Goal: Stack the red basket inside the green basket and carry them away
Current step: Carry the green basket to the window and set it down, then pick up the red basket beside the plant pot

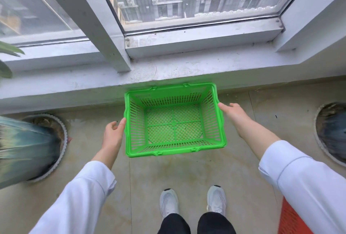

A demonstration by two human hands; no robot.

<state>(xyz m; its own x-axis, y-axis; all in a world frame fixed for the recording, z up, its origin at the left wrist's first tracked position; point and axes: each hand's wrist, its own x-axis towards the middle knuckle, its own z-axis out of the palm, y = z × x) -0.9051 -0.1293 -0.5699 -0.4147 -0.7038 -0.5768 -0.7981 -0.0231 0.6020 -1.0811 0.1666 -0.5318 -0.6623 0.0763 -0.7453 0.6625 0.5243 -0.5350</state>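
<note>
The green slatted basket (174,91) is empty and sits upright in front of the window ledge, in the middle of the view. My left hand (113,134) is at its left wall, fingers apart, fingertips touching the rim. My right hand (234,113) reaches its right rim with straight fingers that just touch it. Neither hand curls around the rim. Whether the basket rests on the floor or hangs between my hands I cannot tell. A corner of the red basket (291,218) shows at the bottom right, mostly hidden behind my right sleeve.
A grey window ledge (74,84) runs across behind the basket. One round plant pot (56,130) stands on the floor at the left, another pot (329,132) at the right. My feet in white shoes (192,202) stand on the bare concrete floor below the basket.
</note>
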